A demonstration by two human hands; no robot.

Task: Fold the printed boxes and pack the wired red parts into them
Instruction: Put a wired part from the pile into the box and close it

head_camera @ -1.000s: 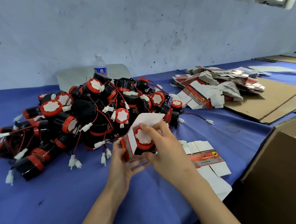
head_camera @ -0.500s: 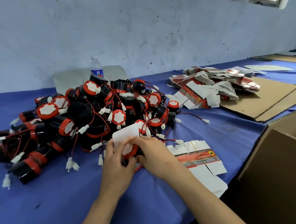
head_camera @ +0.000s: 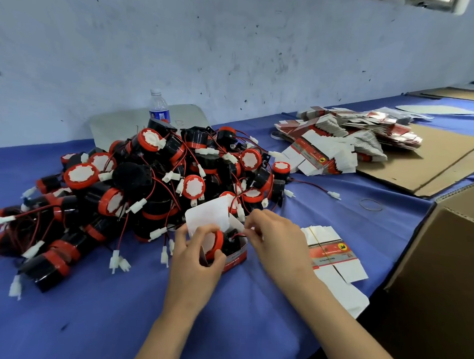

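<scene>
**Part going into an open box, lid flap up**

Nearest, on the blue counter (head_camera: 86,308), the left hand (head_camera: 195,262) curls its fingers round a wired red part (head_camera: 216,244) that sits in the printed box (head_camera: 236,257). The box's white lid flap (head_camera: 208,215) stands up behind it. The right hand (head_camera: 276,244) has bent fingertips at the box mouth; I cannot tell whether they pinch the wire or a side flap.

The part looks rigid and fairly solid, so it is best held by its round rim. Its thin wire is springy and likely needs tucking in. The thin card creases easily, so press it along the folds.

Flat box blanks (head_camera: 333,255) lie just beside the right hand. Beyond is the heap of parts (head_camera: 148,180), and farther right a stack of blanks (head_camera: 342,141).
</scene>
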